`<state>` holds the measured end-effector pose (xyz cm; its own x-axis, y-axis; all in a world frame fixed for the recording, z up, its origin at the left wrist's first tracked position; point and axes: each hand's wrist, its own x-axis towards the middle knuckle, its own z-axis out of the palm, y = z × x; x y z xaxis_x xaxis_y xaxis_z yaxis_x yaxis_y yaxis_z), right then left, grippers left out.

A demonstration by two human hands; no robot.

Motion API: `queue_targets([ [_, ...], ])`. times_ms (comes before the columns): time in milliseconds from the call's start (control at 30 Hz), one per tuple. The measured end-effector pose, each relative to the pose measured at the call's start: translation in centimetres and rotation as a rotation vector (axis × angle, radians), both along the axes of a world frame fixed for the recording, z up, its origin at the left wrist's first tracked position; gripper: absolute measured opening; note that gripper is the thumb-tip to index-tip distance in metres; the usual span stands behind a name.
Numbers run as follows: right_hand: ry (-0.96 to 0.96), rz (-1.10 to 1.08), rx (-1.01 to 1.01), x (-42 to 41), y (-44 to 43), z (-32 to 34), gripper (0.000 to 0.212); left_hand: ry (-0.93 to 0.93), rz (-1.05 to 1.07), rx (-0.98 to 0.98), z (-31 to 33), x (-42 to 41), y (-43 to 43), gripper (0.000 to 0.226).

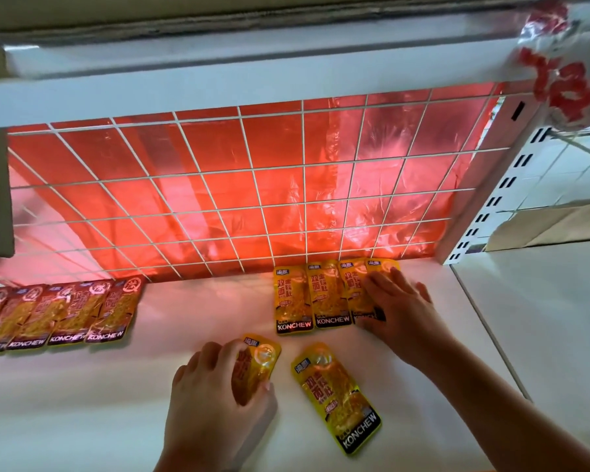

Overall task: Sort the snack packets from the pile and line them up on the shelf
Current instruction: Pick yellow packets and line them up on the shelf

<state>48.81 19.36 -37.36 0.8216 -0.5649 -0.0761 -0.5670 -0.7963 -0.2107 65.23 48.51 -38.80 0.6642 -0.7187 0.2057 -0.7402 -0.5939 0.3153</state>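
**Shelf**: white deck with a wire grid at the back. Red film behind the grid tints whatever lies near it. Two groups lie along the back, well apart, so sorting by colour looks far along.

**Red row**: several packets at far left, overlapped like tiles, brand ends forward. The row runs out of view.

**Yellow row**: four packets at right, tops at the foot of the grid, edges slightly overlapping.

**Right hand**: flat on the right end of the yellow row, fingers straight and a little spread, pressing down. Likely squaring the end packet and stopping the row from sliding.

**Left hand**: in front of the row, fingers curled over a held packet, thumb at its lower edge. That grip suggests it goes next to the left end.

**Loose packet**: yellow, just beside the held one, tilted, flat on the deck, untouched. Nothing else is left unsorted in view.
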Motion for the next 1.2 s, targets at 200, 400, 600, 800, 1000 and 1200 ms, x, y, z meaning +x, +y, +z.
queue_targets([
  [200,-0.014,-0.016,-0.005,0.3,0.0,-1.0,0.095,0.004,0.009,-0.018,0.2,-0.2,-0.1,0.057],
  [400,-0.043,0.088,0.012,-1.1,-1.6,-0.9,0.084,0.014,0.016,-0.023,0.3,-0.2,-0.2,0.055],
  [600,-0.048,0.099,0.022,-2.8,-3.7,-1.2,0.085,0.016,0.026,-0.031,0.2,-0.2,-0.3,0.057],
  [800,-0.037,0.093,0.036,-2.2,-3.4,-1.4,0.095,0.013,0.030,-0.039,0.2,-0.2,-0.3,0.057],
  [1000,-0.014,0.081,0.002,-2.1,-3.1,-1.5,0.111,0.017,0.029,-0.030,0.0,-0.1,-0.2,0.058],
  [1200,-0.104,0.087,-0.030,-1.9,-2.5,-0.8,0.083,0.028,0.020,-0.027,0.1,-0.1,-0.1,0.057],
])
